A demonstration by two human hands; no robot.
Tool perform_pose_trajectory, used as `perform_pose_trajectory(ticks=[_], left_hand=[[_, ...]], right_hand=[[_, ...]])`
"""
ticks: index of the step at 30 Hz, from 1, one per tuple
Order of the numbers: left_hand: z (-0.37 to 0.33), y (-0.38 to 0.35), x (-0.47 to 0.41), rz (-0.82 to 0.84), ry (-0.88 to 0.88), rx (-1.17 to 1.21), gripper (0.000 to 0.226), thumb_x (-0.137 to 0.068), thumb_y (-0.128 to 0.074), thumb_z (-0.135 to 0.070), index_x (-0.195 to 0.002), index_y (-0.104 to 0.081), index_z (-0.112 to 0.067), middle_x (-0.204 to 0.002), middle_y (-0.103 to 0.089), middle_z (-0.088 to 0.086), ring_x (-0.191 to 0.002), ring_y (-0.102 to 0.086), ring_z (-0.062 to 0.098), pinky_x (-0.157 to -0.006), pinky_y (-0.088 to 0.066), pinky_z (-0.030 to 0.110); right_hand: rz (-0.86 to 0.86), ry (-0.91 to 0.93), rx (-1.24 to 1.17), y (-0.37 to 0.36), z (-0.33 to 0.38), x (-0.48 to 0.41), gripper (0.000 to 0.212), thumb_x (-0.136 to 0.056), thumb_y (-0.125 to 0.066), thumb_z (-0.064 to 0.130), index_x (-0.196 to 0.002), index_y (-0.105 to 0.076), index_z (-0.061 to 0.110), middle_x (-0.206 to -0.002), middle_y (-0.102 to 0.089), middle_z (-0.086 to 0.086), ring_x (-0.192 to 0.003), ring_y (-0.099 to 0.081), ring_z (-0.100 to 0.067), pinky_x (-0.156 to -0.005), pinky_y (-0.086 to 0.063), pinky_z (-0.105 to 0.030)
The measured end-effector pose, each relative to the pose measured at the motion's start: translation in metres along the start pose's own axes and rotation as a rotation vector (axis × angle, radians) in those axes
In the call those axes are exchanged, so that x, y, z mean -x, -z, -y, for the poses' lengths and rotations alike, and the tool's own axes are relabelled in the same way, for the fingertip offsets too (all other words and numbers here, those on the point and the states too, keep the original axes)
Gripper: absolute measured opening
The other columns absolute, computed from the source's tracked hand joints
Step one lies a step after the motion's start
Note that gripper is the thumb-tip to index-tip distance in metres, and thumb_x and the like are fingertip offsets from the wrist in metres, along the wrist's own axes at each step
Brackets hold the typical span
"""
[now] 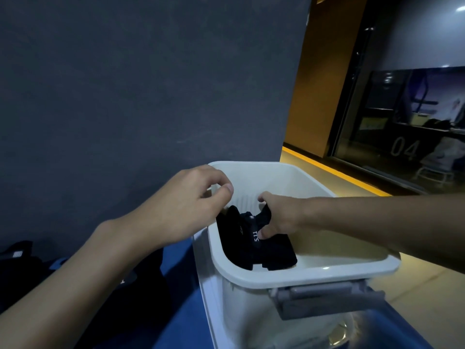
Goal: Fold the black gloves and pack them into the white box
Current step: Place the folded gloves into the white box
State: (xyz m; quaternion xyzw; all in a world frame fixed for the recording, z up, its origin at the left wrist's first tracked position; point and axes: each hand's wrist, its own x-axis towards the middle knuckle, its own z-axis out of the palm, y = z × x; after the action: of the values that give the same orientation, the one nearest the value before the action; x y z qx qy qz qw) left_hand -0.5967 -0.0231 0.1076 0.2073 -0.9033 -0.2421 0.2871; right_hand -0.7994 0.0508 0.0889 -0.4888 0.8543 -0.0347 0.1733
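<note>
Grey wall (125, 84), blue surface (176, 311), white box (302, 276), black gloves (271, 253)

I see the white box (276, 275) open at the top, so entry is from above. The black gloves (266, 253) fill the near-left part of its floor. My right grip (279, 217) pinches them there, the forearm crossing the right rim. The far and right floor lies bare. My left grip (191, 200) hovers curled over the left rim, blocking that corner. The grey wall (125, 96) stands just behind the box's far-left corner. A grey latch (327, 298) juts from the near wall. A dark heap (22, 268) covers the blue surface (181, 311) at left.
</note>
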Motion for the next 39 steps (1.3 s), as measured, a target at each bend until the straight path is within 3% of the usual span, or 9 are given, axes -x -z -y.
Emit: perform_pose_trajectory(ticks=[4, 8, 15, 18, 23, 27, 31, 34, 39], left_hand=[[-0.001, 0.001, 0.001, 0.007, 0.001, -0.018, 0.038, -0.084, -0.040, -0.049, -0.094, -0.070, -0.029, -0.105, -0.063, -0.019, -0.093, -0.061, 0.003, -0.088, -0.049, 0.032], [-0.002, 0.001, 0.001, 0.010, 0.001, -0.024, 0.038, -0.084, -0.040, -0.049, -0.094, -0.070, -0.028, -0.106, -0.063, -0.018, -0.095, -0.061, 0.004, -0.089, -0.048, 0.032], [0.003, 0.004, 0.004, 0.064, -0.054, -0.021, 0.045, -0.081, -0.040, -0.060, -0.101, -0.070, -0.033, -0.115, -0.059, -0.026, -0.106, -0.058, 0.003, -0.090, -0.043, 0.017], [0.010, 0.006, 0.009, 0.107, -0.104, -0.064, 0.057, -0.079, -0.034, -0.068, -0.110, -0.068, -0.034, -0.130, -0.052, -0.029, -0.123, -0.042, -0.015, -0.093, -0.030, 0.001], [0.015, 0.007, 0.014, 0.115, -0.081, -0.082, 0.061, -0.077, -0.033, -0.073, -0.116, -0.065, -0.038, -0.147, -0.041, -0.026, -0.134, -0.023, -0.024, -0.104, -0.023, 0.008], [0.014, 0.008, 0.012, 0.130, -0.092, -0.104, 0.062, -0.078, -0.033, -0.073, -0.118, -0.064, -0.038, -0.147, -0.041, -0.026, -0.135, -0.022, -0.023, -0.105, -0.022, 0.008], [0.013, 0.009, 0.012, 0.137, -0.114, -0.105, 0.059, -0.079, -0.034, -0.071, -0.117, -0.065, -0.037, -0.146, -0.044, -0.023, -0.133, -0.021, -0.026, -0.099, -0.018, -0.004], [0.012, 0.009, 0.012, 0.140, -0.113, -0.106, 0.059, -0.079, -0.034, -0.070, -0.117, -0.064, -0.037, -0.147, -0.044, -0.021, -0.134, -0.019, -0.025, -0.100, -0.018, -0.003], [0.013, 0.009, 0.013, 0.139, -0.099, -0.103, 0.060, -0.079, -0.033, -0.071, -0.118, -0.064, -0.036, -0.150, -0.042, -0.019, -0.136, -0.018, -0.023, -0.105, -0.021, 0.006]], right_hand=[[-0.140, 0.130, 0.257, 0.011, 0.004, 0.010, 0.079, -0.078, -0.078, 0.045, -0.140, -0.035, 0.020, -0.135, -0.032, -0.011, -0.119, -0.043, -0.032, -0.096, -0.047, -0.044], [0.024, 0.307, 0.275, 0.021, 0.005, 0.021, 0.068, -0.076, -0.080, 0.041, -0.130, -0.046, 0.019, -0.122, -0.046, -0.002, -0.106, -0.051, -0.022, -0.092, -0.049, -0.037], [0.118, 0.306, 0.369, 0.008, -0.004, 0.014, 0.073, -0.077, -0.081, 0.038, -0.134, -0.041, 0.017, -0.123, -0.045, -0.002, -0.107, -0.051, -0.023, -0.092, -0.049, -0.038], [0.120, 0.288, 0.361, 0.008, -0.006, 0.011, 0.073, -0.078, -0.080, 0.037, -0.135, -0.038, 0.017, -0.126, -0.045, -0.003, -0.103, -0.048, -0.021, -0.088, -0.047, -0.034], [0.124, 0.277, 0.385, 0.010, -0.008, 0.008, 0.078, -0.079, -0.079, 0.038, -0.139, -0.035, 0.017, -0.130, -0.045, -0.004, -0.103, -0.048, -0.020, -0.085, -0.044, -0.032], [0.082, 0.366, 0.251, 0.014, -0.003, 0.007, 0.083, -0.075, -0.080, 0.047, -0.142, -0.034, 0.028, -0.131, -0.041, 0.001, -0.122, -0.042, -0.022, -0.101, -0.042, -0.037], [0.078, 0.437, 0.177, 0.017, 0.002, 0.003, 0.090, -0.075, -0.077, 0.053, -0.148, -0.029, 0.034, -0.146, -0.038, 0.006, -0.133, -0.032, -0.018, -0.110, -0.035, -0.038], [0.139, 0.462, 0.168, 0.013, 0.008, -0.002, 0.090, -0.076, -0.077, 0.052, -0.150, -0.029, 0.034, -0.145, -0.039, 0.009, -0.129, -0.037, -0.011, -0.104, -0.035, -0.028], [0.163, 0.502, 0.106, 0.003, 0.015, -0.007, 0.089, -0.075, -0.081, 0.042, -0.148, -0.032, 0.028, -0.124, -0.044, 0.017, -0.113, -0.044, -0.007, -0.092, -0.036, -0.022]])
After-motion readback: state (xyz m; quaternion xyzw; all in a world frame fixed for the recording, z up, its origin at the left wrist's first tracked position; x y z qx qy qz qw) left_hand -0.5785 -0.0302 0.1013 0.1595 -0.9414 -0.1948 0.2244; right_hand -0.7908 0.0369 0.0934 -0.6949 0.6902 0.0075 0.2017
